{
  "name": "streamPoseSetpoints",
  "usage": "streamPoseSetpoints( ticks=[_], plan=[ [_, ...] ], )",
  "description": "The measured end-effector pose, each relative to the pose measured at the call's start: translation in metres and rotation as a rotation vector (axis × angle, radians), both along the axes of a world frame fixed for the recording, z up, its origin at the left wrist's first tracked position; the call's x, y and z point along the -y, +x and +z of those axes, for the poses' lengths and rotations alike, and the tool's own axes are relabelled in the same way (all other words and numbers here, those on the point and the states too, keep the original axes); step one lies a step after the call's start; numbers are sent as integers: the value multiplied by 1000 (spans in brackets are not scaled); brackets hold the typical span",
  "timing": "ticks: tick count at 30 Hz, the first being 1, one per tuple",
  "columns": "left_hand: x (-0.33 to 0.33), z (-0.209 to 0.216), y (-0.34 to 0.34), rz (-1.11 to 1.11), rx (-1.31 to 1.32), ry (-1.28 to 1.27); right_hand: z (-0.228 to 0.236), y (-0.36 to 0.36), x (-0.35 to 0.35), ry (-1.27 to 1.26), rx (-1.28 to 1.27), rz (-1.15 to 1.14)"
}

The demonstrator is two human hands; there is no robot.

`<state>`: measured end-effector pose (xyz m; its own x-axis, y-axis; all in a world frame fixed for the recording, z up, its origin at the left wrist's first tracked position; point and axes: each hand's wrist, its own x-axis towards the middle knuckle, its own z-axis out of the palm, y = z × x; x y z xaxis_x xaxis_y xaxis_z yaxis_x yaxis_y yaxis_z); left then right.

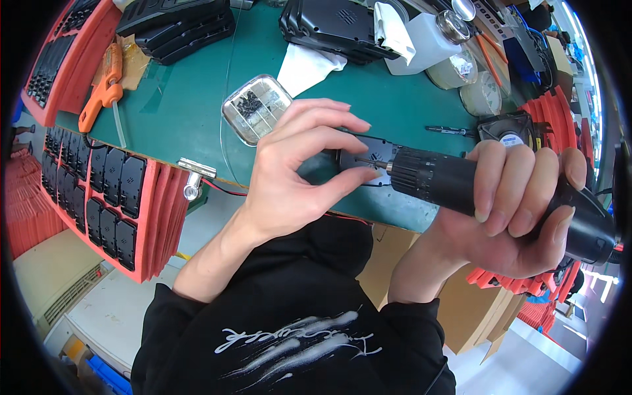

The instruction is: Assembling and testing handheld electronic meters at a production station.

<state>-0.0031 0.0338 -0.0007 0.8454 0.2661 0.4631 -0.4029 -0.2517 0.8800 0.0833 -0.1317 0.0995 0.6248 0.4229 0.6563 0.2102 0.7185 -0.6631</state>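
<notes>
Two bare hands meet over one workpiece. Right hand [513,197] is closed around a black power screwdriver [434,176], fingers wrapped across its body; tool lies nearly level, nose to the left. Left hand [289,171] is curved into a C, thumb and forefinger parted, the driver bit [373,162] between them. Cannot tell whether these fingertips touch the bit. Beneath the bit, a black housing [378,145] sits near the front edge of the green bench mat [191,99]; left fingers and screwdriver nose hide part of it.

Surroundings, outward: metal clamp [195,172] at the bench edge, left; red foam trays [164,224] beside it, bearing rows of dark parts [120,181]. Just past the left hand, a sectioned tin [263,125] holds dark pieces too small to identify. Black pen [451,130] to the right. Farther back: orange glue gun [105,92], white cloth [306,69], stacked black cases [329,26], bottle [421,46].

Materials: screwdriver collar ribbed; bit slim, metallic; housing plastic, slotted; tin shiny, corners rounded; bottle whitish plastic, metal-capped.
</notes>
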Motion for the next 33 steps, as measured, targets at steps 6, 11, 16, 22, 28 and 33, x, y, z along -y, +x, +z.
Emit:
streamPoseSetpoints(
  ticks=[6, 11, 16, 22, 28, 33],
  plan=[
    [-1, -4, 1, 32, 12, 44, 2, 1, 1, -31, 12, 37],
    [-1, -4, 1, 48, 21, 55, 4, 0, 4, -42, 11, 24],
    [0, -5, 0, 46, 28, 60, 2, 2, 6, -39, 23, 49],
    [-1, -5, 0, 54, 42, 68, 3, 4, 8, -63, 61, 56],
    [0, -6, 1, 54, 45, 72, 2, 3, 6, -46, 60, 49],
    [0, -6, 0, 62, 42, 72, 3, 3, 6, -57, 71, 47]
  ],
)
